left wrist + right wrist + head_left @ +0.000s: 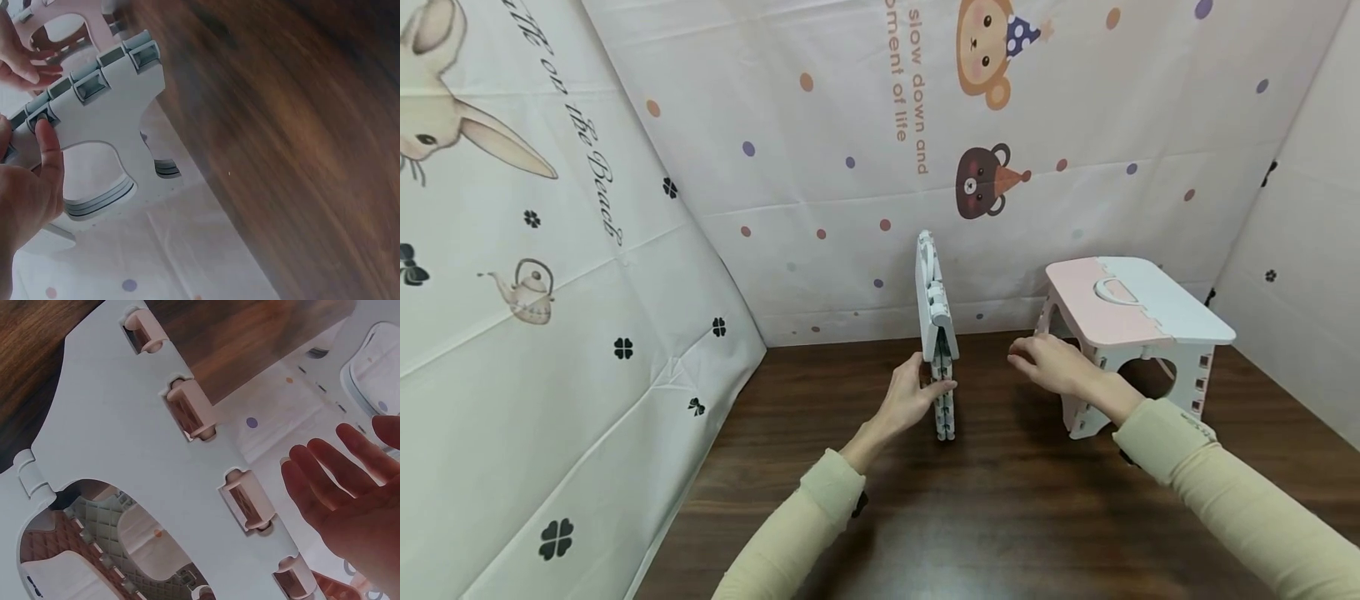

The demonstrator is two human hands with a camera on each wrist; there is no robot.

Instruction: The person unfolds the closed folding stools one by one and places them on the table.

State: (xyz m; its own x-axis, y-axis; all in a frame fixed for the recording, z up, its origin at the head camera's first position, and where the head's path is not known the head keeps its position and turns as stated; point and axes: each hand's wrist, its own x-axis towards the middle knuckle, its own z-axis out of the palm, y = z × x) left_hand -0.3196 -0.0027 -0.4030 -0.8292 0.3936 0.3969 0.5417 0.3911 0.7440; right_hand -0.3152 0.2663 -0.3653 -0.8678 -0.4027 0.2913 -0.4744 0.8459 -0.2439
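A folded white step stool (936, 317) stands on edge at the middle of the wooden table. My left hand (908, 393) grips its lower part, thumb across the narrow front edge and fingers at the left side. The left wrist view shows a fingertip pressed at the hinged edge of the folded stool (112, 103). To the right stands an unfolded pink and white step stool (1086, 296) with a white carry handle. My right hand (1054, 363) hovers between the two stools, holding nothing, its fingers loosely bent beside the unfolded stool's hinged leg panel (131, 419).
A dark wood table (925, 525) lies beneath both stools. White printed cloth (835, 192) hangs right behind them, and more cloth (550, 400) borders the left side. The unfolded stool stands close to the back right corner.
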